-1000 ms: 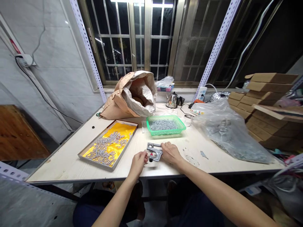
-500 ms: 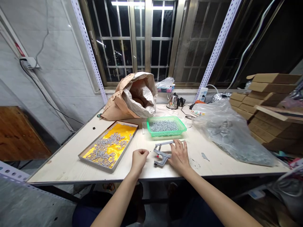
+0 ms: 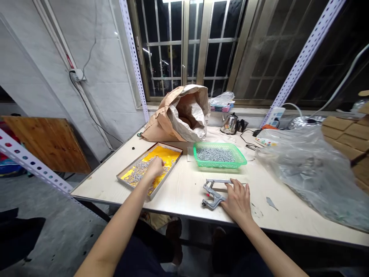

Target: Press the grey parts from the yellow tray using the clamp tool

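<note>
My left hand point(image 3: 156, 167) is over the shallow tray point(image 3: 170, 169), its fingers pinched together. What they hold, if anything, is too small to make out. Small metal pieces point(image 3: 135, 173) lie scattered on yellow cloth inside the tray. My right hand point(image 3: 238, 198) is wrapped round the handles of grey snap-press pliers point(image 3: 213, 198), which lie on the table with their jaws toward the left. A spring and a red tip show near the jaws. Behind the pliers, a green plastic basket point(image 3: 240, 159) holds many small metal pieces point(image 3: 215, 154).
A large open paper sack point(image 3: 164, 123) stands at the back of the table point(image 3: 184, 204). A steel kettle point(image 3: 230, 124) is near the window. To the right lie a clear plastic bag point(image 3: 314, 173) and stacked cardboard boxes point(image 3: 343, 134). A grey scrap point(image 3: 271, 203) is beside my right hand.
My left hand has moved left and forward, from beside the pliers to over the tray. My right hand stays on the pliers. The camera view has turned left.
</note>
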The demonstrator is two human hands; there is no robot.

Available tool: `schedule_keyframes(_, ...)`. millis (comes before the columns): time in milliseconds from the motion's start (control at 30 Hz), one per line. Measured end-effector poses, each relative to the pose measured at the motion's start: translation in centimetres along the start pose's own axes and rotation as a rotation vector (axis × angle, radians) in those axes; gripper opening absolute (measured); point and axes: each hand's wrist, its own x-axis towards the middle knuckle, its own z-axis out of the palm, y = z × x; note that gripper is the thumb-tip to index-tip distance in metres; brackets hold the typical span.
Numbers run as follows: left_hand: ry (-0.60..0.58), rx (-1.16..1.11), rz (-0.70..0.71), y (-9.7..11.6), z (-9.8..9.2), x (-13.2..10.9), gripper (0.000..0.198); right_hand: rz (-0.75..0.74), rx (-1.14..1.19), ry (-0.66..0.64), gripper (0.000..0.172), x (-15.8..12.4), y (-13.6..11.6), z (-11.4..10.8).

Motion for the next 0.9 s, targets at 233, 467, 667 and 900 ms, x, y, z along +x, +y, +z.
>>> schedule_keyframes(233,-0.248,0.228,0.01,-4.0,-0.9,-0.2,0.016,-0.018,-0.001,-0.02,0.047,0.0,-0.1,-0.1)
schedule_keyframes(467,-0.031,0.15,0.081,-2.9,-1.5,-2.5,0.019,-0.026,0.008,0.003,0.047,0.3,-0.5,-1.1)
schedule_keyframes(667,-0.161,-0.67,0.016,1.8,3.4,-7.7,0.019,-0.034,-0.019,0.001,0.049,1.4,-1.3,-2.3)
schedule_keyframes(900,-0.247,-0.839,-0.084,5.2,11.6,-10.6,0.026,-0.048,-0.012,0.045,0.048,2.0,-2.5,-3.3)
